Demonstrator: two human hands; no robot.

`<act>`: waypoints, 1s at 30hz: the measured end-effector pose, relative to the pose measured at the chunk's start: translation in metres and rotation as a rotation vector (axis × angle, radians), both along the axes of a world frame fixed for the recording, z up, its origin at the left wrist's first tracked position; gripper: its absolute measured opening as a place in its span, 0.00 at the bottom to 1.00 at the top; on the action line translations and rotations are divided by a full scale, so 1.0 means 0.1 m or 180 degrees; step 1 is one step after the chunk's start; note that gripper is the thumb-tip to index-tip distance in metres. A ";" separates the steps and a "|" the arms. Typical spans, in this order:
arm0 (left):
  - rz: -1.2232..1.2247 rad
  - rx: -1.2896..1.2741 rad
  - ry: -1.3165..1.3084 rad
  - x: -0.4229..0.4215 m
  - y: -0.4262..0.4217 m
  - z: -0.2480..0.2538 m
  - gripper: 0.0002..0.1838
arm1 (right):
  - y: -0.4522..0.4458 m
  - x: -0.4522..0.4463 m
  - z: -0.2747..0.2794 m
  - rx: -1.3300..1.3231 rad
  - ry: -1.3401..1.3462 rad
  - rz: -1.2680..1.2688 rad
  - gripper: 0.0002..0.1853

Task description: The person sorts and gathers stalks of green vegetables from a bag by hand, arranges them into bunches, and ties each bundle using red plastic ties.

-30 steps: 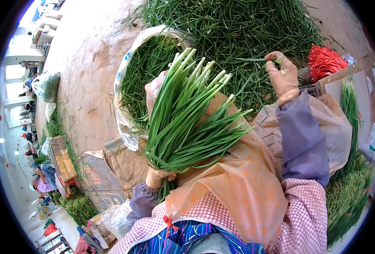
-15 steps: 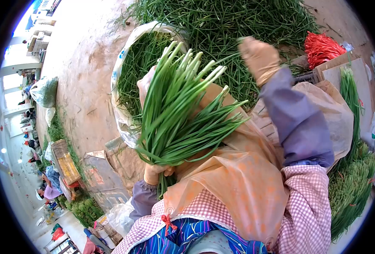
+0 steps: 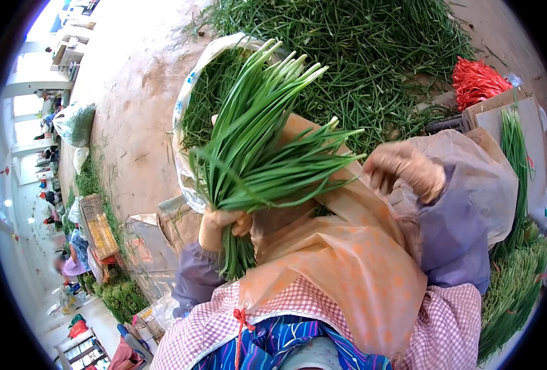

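Observation:
My left hand [image 3: 221, 227], in a tan glove, is closed around a bunch of garlic chives [image 3: 255, 139] near its lower end. Pale stem ends fan out to the upper right, and green leaf ends hang below the fist. My right hand [image 3: 407, 168], gloved as well, is beside the right-hand tips of the bunch with its fingers curled. Whether anything thin is between those fingers I cannot make out. Under both hands, a translucent orange apron [image 3: 347, 259] covers my lap.
A white-lined basket [image 3: 182, 117] of loose greens stands behind the bunch. Beyond it lies a big heap of chives [image 3: 347, 61]. Red ties [image 3: 477, 83] sit at the upper right; tied bundles [image 3: 514, 290] lie at my right. People and crates are far left.
My right hand has come down from over the heap towards my lap, beside the bunch. My left hand has risen slightly, still gripping the chives.

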State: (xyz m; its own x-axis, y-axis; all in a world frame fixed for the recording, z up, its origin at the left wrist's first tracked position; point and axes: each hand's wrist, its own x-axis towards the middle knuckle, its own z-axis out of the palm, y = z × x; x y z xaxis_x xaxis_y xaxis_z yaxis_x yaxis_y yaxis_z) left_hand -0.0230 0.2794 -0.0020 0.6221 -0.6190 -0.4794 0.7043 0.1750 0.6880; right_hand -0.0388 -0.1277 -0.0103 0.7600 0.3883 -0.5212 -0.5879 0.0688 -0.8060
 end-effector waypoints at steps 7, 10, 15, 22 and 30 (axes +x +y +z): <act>0.0920 0.0593 -0.0464 0.32 -0.46 0.47 0.08 | 0.53 0.03 -0.57 0.1086 0.1347 -0.0326 0.25; 0.0953 0.0697 -0.0607 0.38 -0.50 0.54 0.09 | 0.76 0.16 -0.83 0.2408 0.1305 -0.1010 0.30; 0.0955 0.1232 -0.0801 0.35 -0.46 0.60 0.11 | 0.92 0.41 -0.74 0.1288 0.0880 -0.1392 0.23; 0.0993 0.1682 -0.0933 0.27 -0.46 0.53 0.22 | 0.89 0.39 0.41 0.1050 -0.1536 -0.2119 0.28; 0.0947 0.1593 -0.1091 0.23 -0.39 0.42 0.41 | 1.63 0.57 0.72 0.1872 -0.1238 0.0082 0.15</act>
